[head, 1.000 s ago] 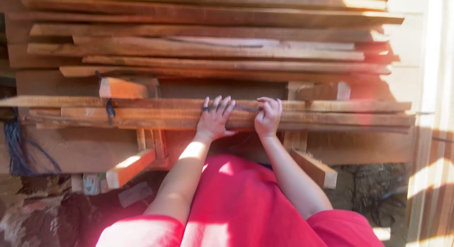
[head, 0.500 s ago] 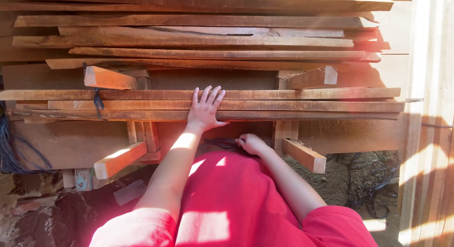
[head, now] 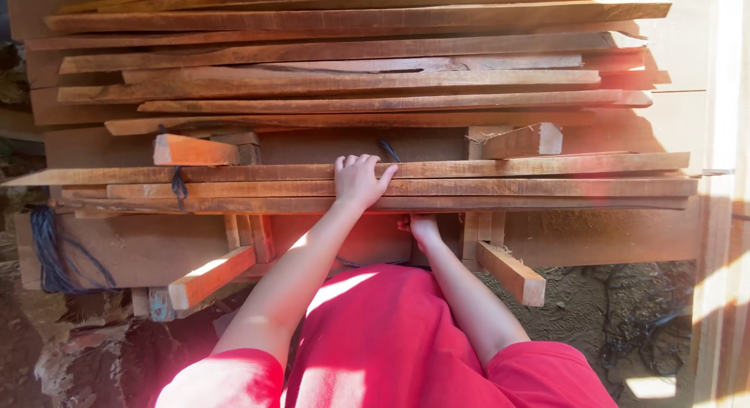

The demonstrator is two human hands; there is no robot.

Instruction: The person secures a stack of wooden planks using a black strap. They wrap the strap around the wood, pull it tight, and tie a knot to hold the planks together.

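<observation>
A bundle of long thin reddish planks (head: 547, 185) lies crosswise on a wooden stand in front of me. My left hand (head: 359, 181) rests on top of the bundle, fingers curled over its far edge. A dark string end (head: 388, 150) sticks up just beyond those fingers. My right hand (head: 422, 227) reaches up under the bundle's near edge, and its fingers are hidden below the planks. Another dark string (head: 180, 185) is tied round the bundle near its left end. My red clothing fills the lower middle of the view.
A larger stack of rough planks (head: 351, 80) lies behind the bundle. Short wooden stubs (head: 512, 271) (head: 207, 275) jut toward me from the stand. Blue rope (head: 47, 244) hangs at the left. Dark cord (head: 633, 330) lies on the dirt at right, beside pale upright boards (head: 723, 103).
My right hand dropped from the bundle's top to my lap, then rose underneath the planks. My left hand went from spread flat to curled over the far edge.
</observation>
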